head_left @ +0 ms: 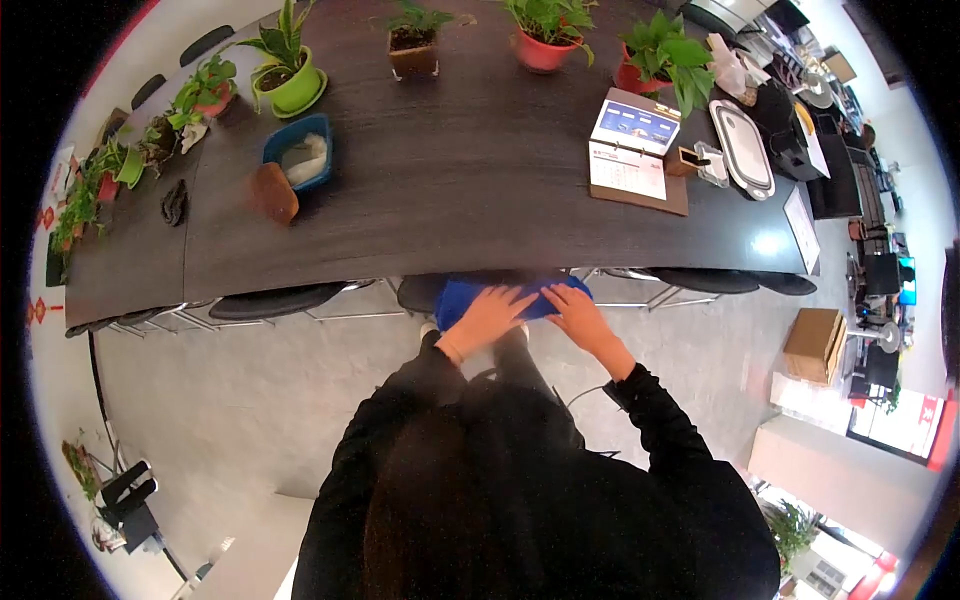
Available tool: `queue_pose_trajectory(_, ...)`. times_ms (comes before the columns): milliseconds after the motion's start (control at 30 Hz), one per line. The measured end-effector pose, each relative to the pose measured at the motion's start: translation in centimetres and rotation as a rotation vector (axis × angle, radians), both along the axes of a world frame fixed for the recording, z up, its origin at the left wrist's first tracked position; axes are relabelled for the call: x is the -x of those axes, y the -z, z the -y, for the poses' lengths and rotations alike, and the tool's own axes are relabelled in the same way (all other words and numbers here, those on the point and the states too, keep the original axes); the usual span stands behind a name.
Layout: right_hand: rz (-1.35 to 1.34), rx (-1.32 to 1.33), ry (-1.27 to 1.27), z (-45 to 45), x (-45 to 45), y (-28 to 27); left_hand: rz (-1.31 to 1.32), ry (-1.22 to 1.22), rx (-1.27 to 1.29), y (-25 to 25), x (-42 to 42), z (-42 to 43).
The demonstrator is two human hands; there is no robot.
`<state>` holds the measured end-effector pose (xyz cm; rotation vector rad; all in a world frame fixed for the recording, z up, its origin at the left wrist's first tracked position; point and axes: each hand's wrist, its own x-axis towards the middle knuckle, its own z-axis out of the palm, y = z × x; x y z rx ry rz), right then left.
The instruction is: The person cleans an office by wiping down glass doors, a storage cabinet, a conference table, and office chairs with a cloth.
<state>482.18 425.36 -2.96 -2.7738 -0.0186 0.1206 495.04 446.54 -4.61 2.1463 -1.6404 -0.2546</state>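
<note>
A blue cloth-like piece (457,298) lies over a black chair seat (417,294) at the table's front edge. On its left part rests my left hand (492,318), palm down with the fingers spread. My right hand (582,320) lies on the right part of the same blue piece, its fingers stretched out and slightly apart. Both hands touch the blue piece from above, and neither is closed around it. Part of its surface is covered by my hands, so its full shape is hidden.
The dark table (440,200) bears potted plants, a blue basin (322,150), a brown lid-like piece (274,194), a dark crumpled cloth (174,203), a desk calendar (632,150) and a white tray (742,150). Black chairs (275,300) line its front edge. Cardboard boxes (813,345) stand right.
</note>
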Motion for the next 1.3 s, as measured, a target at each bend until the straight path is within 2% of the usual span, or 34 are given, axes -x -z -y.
queue_pose_trajectory(67, 0.003, -0.024, -0.126, -1.5, -0.8, 0.5, 0.007, 0.008, 0.024, -0.3, -0.1, -2.2)
queue_pose_trajectory(167, 0.054, -0.048, -0.158, -5.7, -3.1, 0.3, 0.113, -0.109, -0.035, -0.3, -1.1, -6.1)
queue_pose_trajectory(267, 0.102, -0.059, -0.196, -11.0, -6.1, 1.7, 0.059, -0.183, -0.093, -0.1, -3.5, -11.1)
queue_pose_trajectory(367, 0.027, -0.085, -0.181, -16.3, -9.2, 3.1, -0.040, -0.245, -0.118, -0.4, -5.8, -15.9)
queue_pose_trajectory(433, 0.027, -0.007, -0.156, -18.4, -10.2, 3.3, -0.104, -0.287, -0.118, -0.1, -6.2, -16.9)
queue_pose_trajectory(533, 0.109, 0.014, -0.173, -18.2, -9.7, 3.2, -0.041, -0.311, -0.177, -0.6, -5.5, -16.9)
queue_pose_trajectory(633, 0.128, -0.027, -0.170, -15.3, -7.9, 2.6, 0.089, -0.325, -0.107, -1.2, -3.5, -14.4)
queue_pose_trajectory(767, 0.132, -0.045, -0.127, -8.8, -4.1, 0.9, 0.112, -0.266, -0.174, -0.9, -1.0, -8.2)
queue_pose_trajectory(833, 0.161, -0.049, -0.075, -4.7, -2.2, 1.0, 0.035, -0.208, -0.105, -0.8, 0.1, -4.0)
queue_pose_trajectory(900, 0.185, -0.088, -0.003, -0.4, -0.2, 1.6, 0.076, -0.193, -0.077, -0.4, 1.7, 0.6)
queue_pose_trajectory(1033, 0.149, -0.129, 0.079, 5.8, 3.0, 2.1, 0.048, -0.197, -0.127, 0.7, 5.0, 8.6)
queue_pose_trajectory(1100, 0.040, -0.345, 0.266, 7.2, 4.0, 2.4, 0.065, -0.215, -0.129, 1.5, 5.8, 10.3)
queue_pose_trajectory(1167, 0.043, -0.389, 0.280, 7.4, 4.4, 3.1, 0.091, -0.262, -0.019, 1.7, 6.5, 10.5)
queue_pose_trajectory(1300, 0.078, -0.434, 0.276, 6.8, 4.4, 3.7, 0.085, -0.218, -0.012, 0.6, 5.4, 8.5)
